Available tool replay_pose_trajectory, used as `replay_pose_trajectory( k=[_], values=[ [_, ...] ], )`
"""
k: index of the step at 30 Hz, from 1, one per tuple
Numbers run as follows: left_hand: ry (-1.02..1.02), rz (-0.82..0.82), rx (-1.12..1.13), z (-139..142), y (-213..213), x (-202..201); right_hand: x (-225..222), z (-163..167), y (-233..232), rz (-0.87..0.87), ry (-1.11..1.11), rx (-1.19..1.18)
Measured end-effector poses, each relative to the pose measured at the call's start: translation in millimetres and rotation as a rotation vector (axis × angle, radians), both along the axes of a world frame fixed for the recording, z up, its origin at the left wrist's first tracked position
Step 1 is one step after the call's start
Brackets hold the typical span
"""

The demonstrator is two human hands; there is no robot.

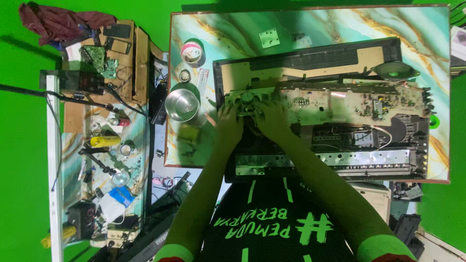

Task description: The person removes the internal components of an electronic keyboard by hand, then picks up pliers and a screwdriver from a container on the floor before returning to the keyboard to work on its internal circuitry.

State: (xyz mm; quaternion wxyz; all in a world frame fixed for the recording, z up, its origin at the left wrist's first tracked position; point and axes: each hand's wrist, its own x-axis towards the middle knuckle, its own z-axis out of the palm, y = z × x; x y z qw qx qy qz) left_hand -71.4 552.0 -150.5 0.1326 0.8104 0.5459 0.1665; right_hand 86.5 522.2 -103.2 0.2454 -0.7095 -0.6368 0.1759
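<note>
An opened electronic keyboard [335,63] lies on a marbled table [427,29], its long circuit board [359,102] exposed. My left hand [228,125] and my right hand [273,119] rest close together on the board's left end, beside a small round part [247,97]. Fingers of both hands curl down onto the board; whether they pinch anything is hidden. A round speaker [397,71] sits at the keyboard's right end.
A shiny metal bowl [182,104] and a roll of tape [192,51] stand left of the keyboard. A cluttered side bench [104,145] at far left carries circuit boards, cables, a yellow tool and a magnifier. Green backdrop surrounds everything.
</note>
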Motion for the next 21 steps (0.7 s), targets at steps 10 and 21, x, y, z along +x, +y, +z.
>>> replay_pose_trajectory(
  k=[10,21],
  values=[
    [-0.522,-0.144,-0.016,2.6,11.8,6.4,3.8,-7.9,-2.7,0.010,0.398,0.032],
    [-0.936,-0.272,-0.263,26.7,-3.2,18.4,15.1,-10.2,-7.7,-0.103,0.570,0.125]
  ],
)
